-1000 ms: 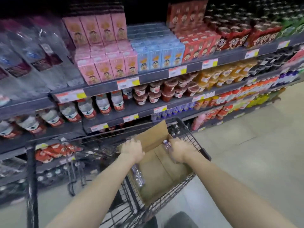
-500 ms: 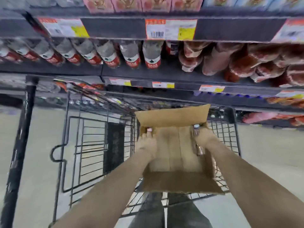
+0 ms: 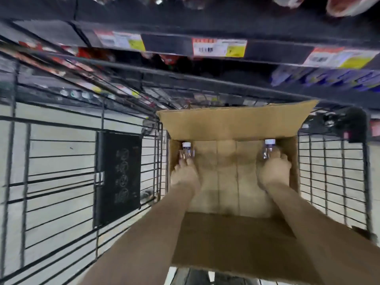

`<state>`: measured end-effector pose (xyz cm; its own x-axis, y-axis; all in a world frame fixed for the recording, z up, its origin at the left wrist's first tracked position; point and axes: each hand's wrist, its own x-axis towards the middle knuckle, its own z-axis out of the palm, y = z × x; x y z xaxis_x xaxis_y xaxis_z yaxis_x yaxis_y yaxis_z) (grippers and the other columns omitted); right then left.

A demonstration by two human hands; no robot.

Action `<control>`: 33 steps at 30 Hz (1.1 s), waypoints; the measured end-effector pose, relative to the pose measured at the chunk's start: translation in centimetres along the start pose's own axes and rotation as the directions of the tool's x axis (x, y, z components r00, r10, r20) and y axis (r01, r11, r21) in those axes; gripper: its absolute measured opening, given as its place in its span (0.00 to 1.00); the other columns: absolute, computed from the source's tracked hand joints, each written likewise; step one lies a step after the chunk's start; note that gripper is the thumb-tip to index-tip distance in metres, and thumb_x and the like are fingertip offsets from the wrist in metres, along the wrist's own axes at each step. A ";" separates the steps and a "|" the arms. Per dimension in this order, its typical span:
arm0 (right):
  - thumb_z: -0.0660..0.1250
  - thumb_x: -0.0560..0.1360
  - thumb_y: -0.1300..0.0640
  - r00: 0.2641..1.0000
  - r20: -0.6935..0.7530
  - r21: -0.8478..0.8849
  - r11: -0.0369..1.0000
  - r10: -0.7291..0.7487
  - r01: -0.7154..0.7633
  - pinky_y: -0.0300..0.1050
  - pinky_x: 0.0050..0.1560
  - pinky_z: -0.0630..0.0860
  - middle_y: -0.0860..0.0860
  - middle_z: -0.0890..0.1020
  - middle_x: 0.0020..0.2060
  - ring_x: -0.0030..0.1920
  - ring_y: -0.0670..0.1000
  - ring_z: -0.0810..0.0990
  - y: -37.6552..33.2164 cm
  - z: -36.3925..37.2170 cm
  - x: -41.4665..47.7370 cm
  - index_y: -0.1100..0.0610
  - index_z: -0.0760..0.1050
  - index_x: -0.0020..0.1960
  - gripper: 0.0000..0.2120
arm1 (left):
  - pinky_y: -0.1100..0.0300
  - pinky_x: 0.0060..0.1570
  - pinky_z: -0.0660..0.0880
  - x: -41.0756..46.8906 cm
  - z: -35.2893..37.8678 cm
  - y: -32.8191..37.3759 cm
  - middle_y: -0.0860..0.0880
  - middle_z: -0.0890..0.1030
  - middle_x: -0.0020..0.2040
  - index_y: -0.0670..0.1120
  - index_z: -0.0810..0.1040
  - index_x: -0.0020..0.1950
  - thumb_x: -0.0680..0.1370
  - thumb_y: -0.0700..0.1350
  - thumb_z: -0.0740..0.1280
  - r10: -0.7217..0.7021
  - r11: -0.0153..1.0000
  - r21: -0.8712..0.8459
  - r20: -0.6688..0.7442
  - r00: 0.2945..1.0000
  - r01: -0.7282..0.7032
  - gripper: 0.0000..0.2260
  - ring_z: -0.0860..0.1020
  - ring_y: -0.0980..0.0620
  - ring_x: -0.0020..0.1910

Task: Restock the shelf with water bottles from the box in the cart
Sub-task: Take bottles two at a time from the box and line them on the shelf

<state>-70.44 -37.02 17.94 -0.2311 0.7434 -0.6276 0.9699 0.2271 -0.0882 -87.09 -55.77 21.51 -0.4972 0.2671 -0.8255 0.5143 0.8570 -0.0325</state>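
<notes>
- cart [image 3: 61, 119]: wire basket, runs out left of the box and also flanks its right side; the box sits inside it.
- placard [image 3: 118, 175]: black panel on the cart wire, just left of the box. Print too blurred to read.
- left bottle [image 3: 187, 151]: clear, white cap, upright in the box's far-left corner, against the left wall.
- left hand [image 3: 185, 175]: inside the box, left side. Fingers curled onto the lower body of the left bottle; blur hides how far they wrap.
- box [image 3: 232, 122]: brown cardboard, open, far flap standing up, near flap folded out toward the person. Bare floor between the two bottles.
- right bottle [image 3: 267, 150]: same type, upright in the box's far-right corner.
- right hand [image 3: 274, 171]: inside the box, right side. Fingers wrapped round the lower half of the right bottle; cap and neck show above them.
- shelf [image 3: 168, 45]: dark edge above and beyond the box, carrying tags [image 3: 219, 47]; goods on it blurred.
</notes>
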 end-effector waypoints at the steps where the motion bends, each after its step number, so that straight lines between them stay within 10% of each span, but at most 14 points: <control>1: 0.65 0.77 0.56 0.999 -0.052 -0.004 1.000 -0.007 0.007 0.55 0.64 0.63 0.64 0.73 0.67 0.64 0.66 0.70 0.1 0.8 0.3 0.66 0.64 0.76 0.30 | 0.47 0.71 0.67 0.7 0.7 -0.1 0.39 0.60 0.80 0.41 0.48 0.83 0.81 0.48 0.65 -0.035 0.994 -0.103 -0.049 0.998 0.030 0.37 0.65 0.39 0.76; 10: 0.72 0.63 0.37 0.996 0.094 0.272 0.962 -0.010 -0.016 0.53 0.52 0.81 0.56 0.81 0.53 0.51 0.59 0.81 -1.5 3.0 0.3 0.53 0.77 0.60 0.31 | 0.50 0.54 0.72 4.8 2.9 0.5 0.41 0.74 0.70 0.41 0.63 0.76 0.83 0.49 0.66 -0.185 0.874 -0.480 -0.201 0.962 0.068 0.25 0.76 0.38 0.67; 22: 0.77 0.71 0.59 0.983 0.173 0.638 0.767 -0.060 -0.066 0.27 0.25 0.70 0.45 0.84 0.36 0.24 0.37 0.77 -2.8 1.7 -3.2 0.49 0.78 0.53 0.14 | 0.56 0.47 0.76 3.8 3.0 -0.1 0.48 0.81 0.51 0.44 0.76 0.60 0.76 0.51 0.75 -0.115 0.728 -0.684 -0.169 0.979 -0.032 0.18 0.81 0.46 0.49; 33: 0.81 0.68 0.63 0.977 -0.030 0.774 0.614 -0.213 0.157 0.32 0.48 0.76 0.45 0.85 0.50 0.48 0.45 0.83 -7.2 -9.3 -12.7 0.55 0.78 0.63 0.26 | 0.54 0.60 0.78 -8.2 -4.8 -2.1 0.55 0.84 0.54 0.53 0.77 0.63 0.65 0.45 0.83 0.073 0.500 -0.800 -0.343 0.937 -0.332 0.29 0.83 0.53 0.55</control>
<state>-75.17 -42.26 33.71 -0.4342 0.6968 -0.5709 0.6182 -0.2305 -0.7515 -87.46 -57.68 31.07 -0.6678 0.4638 -0.5822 -0.1365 0.6927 0.7082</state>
